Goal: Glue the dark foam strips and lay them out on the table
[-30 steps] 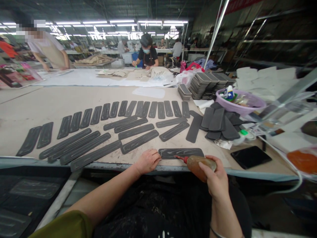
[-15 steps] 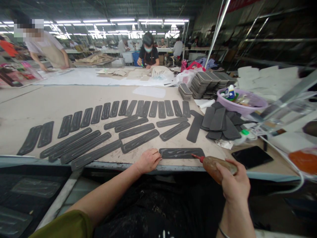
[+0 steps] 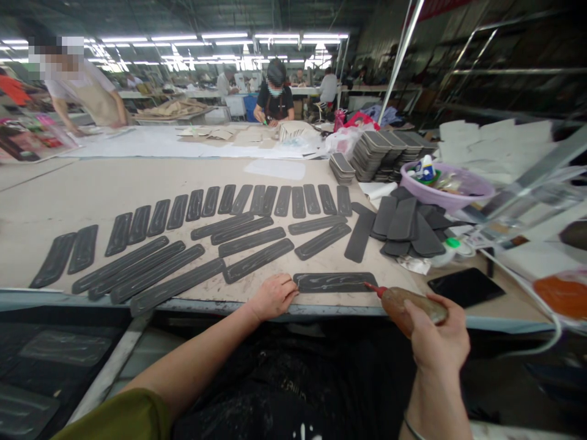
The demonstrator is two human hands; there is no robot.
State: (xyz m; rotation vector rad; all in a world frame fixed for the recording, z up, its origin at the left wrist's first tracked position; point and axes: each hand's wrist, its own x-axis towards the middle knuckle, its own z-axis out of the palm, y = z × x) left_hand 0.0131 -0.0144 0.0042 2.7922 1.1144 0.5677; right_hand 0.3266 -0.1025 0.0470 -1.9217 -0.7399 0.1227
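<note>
Far left, we had a co-worker in a pale apron point(image 3: 87, 95), leaning over the far work surface. Coming across, we picked up two dark gray strips point(image 3: 83, 249), side by side on the counter point(image 3: 192, 168), then a curved row of more strips point(image 3: 158, 217) sweeping away to the right, glossy lines on their faces. Nearer us lay slanted strips point(image 3: 158, 274), some overlapping. On to the middle, where a masked co-worker point(image 3: 277, 101) sat bent over pale pieces!

Then our left hand point(image 3: 274, 296): fingers bent and close together, right at the left end of the front strip point(image 3: 332, 283), though we couldn't tell whether they pinched it or only pressed. That strip lay flat, lengthwise along the counter's near edge, wet-looking lines running over it. Beyond it rose stacks of dark pieces point(image 3: 372, 153), with a heap of plain gray strips point(image 3: 403, 221) on this side. And here was the red nozzle point(image 3: 378, 291), its tip at the front strip's right end, leading back to the amber squeeze bottle point(image 3: 401, 310), tilted, fingers of our right hand point(image 3: 440, 333) wrapped firmly around it. Rightward, we found a purple basin point(image 3: 440, 198) and a black tablet-like device point(image 3: 465, 288).
</note>
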